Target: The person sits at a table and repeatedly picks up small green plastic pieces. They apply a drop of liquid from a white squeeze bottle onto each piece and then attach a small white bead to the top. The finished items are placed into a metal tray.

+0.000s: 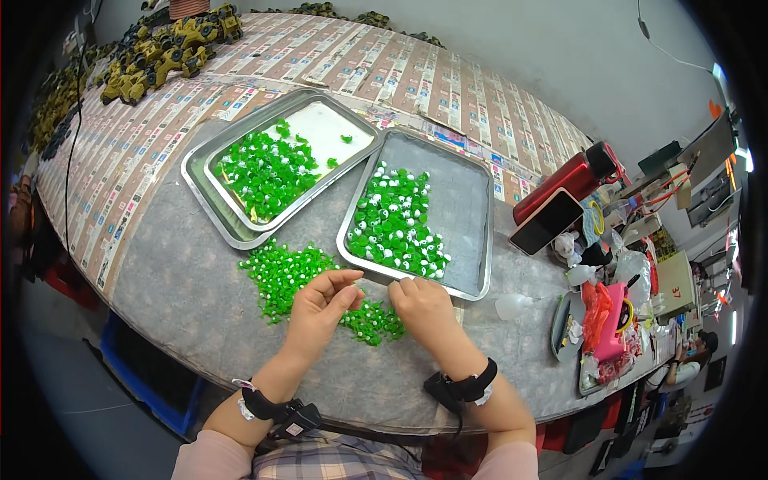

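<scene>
My left hand [324, 302] hovers over a loose pile of small green and white pieces [280, 272] on the table, its thumb and fingers apart. Just right of it, my right hand [424, 312] has its fingers closed near the front edge of the right metal tray [485, 240]; anything in them is hidden. Larger green pieces with white, dark-dotted balls [396, 224] fill the left part of that tray. The left metal tray [192, 180] holds another tray with a white bottom, where a heap of translucent green pieces [268, 172] lies.
At the right stand a red bottle [564, 184] and a dark-screened phone [547, 221]. A small clear squeeze bottle [512, 306] lies by the right tray, with a pink container [612, 324] and bags farther right. Yellow-brown toy vehicles [168, 52] crowd the far left of the table.
</scene>
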{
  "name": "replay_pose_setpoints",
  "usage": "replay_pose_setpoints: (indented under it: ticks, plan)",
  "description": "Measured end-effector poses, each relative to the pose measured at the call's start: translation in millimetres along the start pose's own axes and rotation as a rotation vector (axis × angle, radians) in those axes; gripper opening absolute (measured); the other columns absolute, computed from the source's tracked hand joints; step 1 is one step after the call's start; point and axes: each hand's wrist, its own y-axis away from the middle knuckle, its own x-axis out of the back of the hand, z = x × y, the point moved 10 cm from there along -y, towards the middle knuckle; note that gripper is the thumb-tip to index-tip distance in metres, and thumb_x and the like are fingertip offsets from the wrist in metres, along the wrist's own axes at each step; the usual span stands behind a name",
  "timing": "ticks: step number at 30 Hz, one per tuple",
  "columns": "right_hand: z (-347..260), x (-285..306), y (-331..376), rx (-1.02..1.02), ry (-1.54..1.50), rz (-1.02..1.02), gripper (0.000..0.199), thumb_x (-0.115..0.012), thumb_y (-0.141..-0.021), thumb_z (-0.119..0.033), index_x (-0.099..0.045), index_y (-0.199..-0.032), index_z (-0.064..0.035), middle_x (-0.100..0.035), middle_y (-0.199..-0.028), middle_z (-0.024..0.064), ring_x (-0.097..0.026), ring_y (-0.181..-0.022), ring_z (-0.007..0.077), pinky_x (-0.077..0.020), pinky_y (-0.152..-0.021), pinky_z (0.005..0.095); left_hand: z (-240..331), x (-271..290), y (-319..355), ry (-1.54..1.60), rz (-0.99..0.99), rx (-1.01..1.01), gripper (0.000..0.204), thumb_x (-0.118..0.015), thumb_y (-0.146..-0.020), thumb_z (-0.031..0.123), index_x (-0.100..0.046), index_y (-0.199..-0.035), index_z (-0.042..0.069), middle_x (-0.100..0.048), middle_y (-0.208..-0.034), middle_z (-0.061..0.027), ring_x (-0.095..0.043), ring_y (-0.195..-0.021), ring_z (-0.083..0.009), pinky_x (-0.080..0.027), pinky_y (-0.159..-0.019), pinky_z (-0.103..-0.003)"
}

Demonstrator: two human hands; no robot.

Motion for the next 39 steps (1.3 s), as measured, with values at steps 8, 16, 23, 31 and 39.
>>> replay_pose_setpoints:
  ticks: [8, 16, 23, 31, 39]
  plan:
    - [3, -11, 2, -0.028, 0.112, -0.118, 0.008, -0.051, -0.063, -0.008, -0.043, -0.064, -0.0086, -0.048, -0.058, 0.0022, -0.053, -0.054, 0.0153, -0.0418, -0.047, 0.0261, -8, -10, 2, -0.012, -0.107, 0.048, 0.02, -0.052, -0.081, 0.01, -0.053, -0.098, 0.001, -0.057, -0.078, -0.0034, -0.053, -0.069, -0.009, -0.044, -0.065, -0.022]
    - [15, 41, 2, -0.122, -0.371, 0.009, 0.01, -0.057, -0.065, -0.005, -0.049, -0.07, -0.0051, -0.047, -0.057, 0.0026, -0.052, -0.051, 0.0164, -0.0408, -0.045, 0.0276, -20, -26, 11, 0.006, -0.249, 0.164, 0.021, -0.05, -0.082, 0.008, -0.052, -0.101, 0.0, -0.056, -0.088, -0.0048, -0.054, -0.078, -0.0096, -0.044, -0.071, -0.022]
    - [10, 61, 15, -0.295, -0.873, 0.143, 0.014, -0.063, -0.062, -0.005, -0.055, -0.074, -0.0054, -0.046, -0.067, 0.0059, -0.044, -0.064, 0.0211, -0.0355, -0.054, 0.0302, -44, -51, 34, 0.301, -0.387, 0.535, 0.03, -0.05, -0.083, 0.017, -0.05, -0.107, 0.0, -0.058, -0.093, -0.0083, -0.057, -0.085, -0.0153, -0.048, -0.073, -0.027]
    - [9, 69, 24, -0.272, -0.828, 0.135, 0.013, -0.064, -0.064, -0.006, -0.056, -0.074, -0.0054, -0.049, -0.069, 0.0055, -0.046, -0.064, 0.0206, -0.037, -0.057, 0.0287, -49, -47, 34, 0.286, -0.378, 0.559, 0.027, -0.053, -0.08, 0.013, -0.052, -0.104, -0.001, -0.059, -0.089, -0.0088, -0.058, -0.079, -0.0143, -0.049, -0.07, -0.025]
    - [131, 107, 194, -1.051, -0.65, 1.045, 0.027, -0.058, -0.072, -0.005, -0.052, -0.099, -0.0022, -0.053, -0.086, 0.0039, -0.049, -0.078, 0.0149, -0.0383, -0.068, 0.0246, -46, -36, 30, 0.292, -0.247, 0.506, 0.021, -0.057, -0.077, 0.007, -0.057, -0.097, 0.0, -0.06, -0.083, -0.0095, -0.059, -0.072, -0.0147, -0.05, -0.067, -0.026]
